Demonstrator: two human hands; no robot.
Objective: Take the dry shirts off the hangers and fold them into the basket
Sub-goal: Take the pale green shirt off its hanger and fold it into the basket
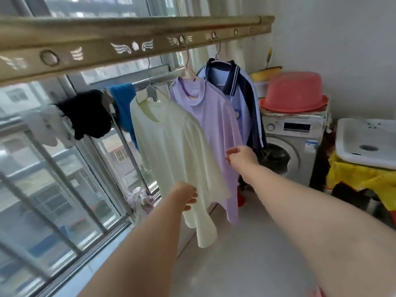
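Observation:
Three shirts hang on hangers from a perforated drying rail (137,42): a cream shirt (171,144) in front, a lilac shirt (216,118) behind it, and a blue shirt with navy collar (231,82) at the back. My left hand (186,195) grips the lower hem of the cream shirt. My right hand (241,158) pinches the cream shirt's right edge, where it overlaps the lilac one. The cream shirt sits on a grey hanger (152,93). No basket is in view.
A window with metal bars (64,189) runs along the left. A black garment (87,116), a blue towel (124,106) and white socks (49,127) hang on a lower bar. A washing machine (293,144) with an upturned red basin (295,93) and a white sink (366,140) stand at the right.

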